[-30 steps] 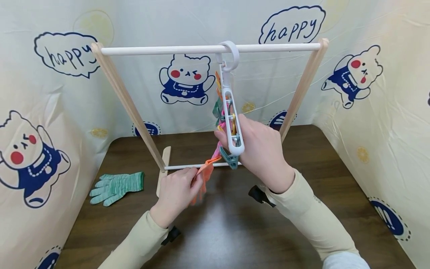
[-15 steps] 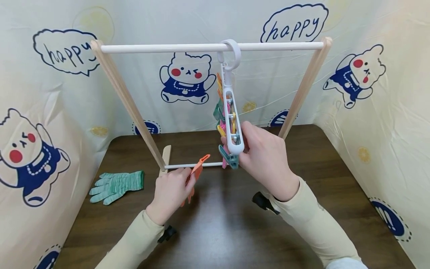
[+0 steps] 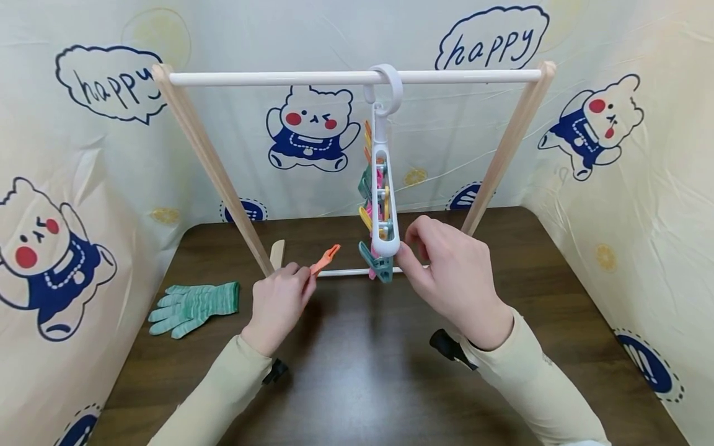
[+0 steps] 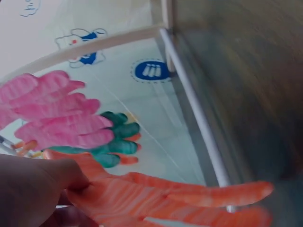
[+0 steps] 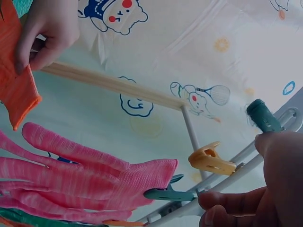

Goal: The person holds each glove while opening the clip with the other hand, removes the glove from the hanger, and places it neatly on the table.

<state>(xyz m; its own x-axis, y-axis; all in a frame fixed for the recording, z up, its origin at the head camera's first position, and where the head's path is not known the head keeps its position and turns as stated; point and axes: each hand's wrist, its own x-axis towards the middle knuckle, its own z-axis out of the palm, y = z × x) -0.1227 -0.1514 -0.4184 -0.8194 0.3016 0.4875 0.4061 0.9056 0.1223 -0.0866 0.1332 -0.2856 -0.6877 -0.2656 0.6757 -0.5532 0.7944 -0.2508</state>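
Away swings the orange glove (image 3: 325,259) to eight o'clock of the hanger (image 3: 386,249), pinched in the left hand (image 3: 281,302), seemingly freed from the clips (image 3: 381,266), the right hand (image 3: 456,279) with thumb and forefinger apart!

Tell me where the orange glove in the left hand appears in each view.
Head: the orange glove is just left of centre; only a small part shows.
Left wrist: across the bottom, its fingers pointing right.
Right wrist: upper left, cut by the frame.
Shared landmark: the left hand, pinching it in all three.
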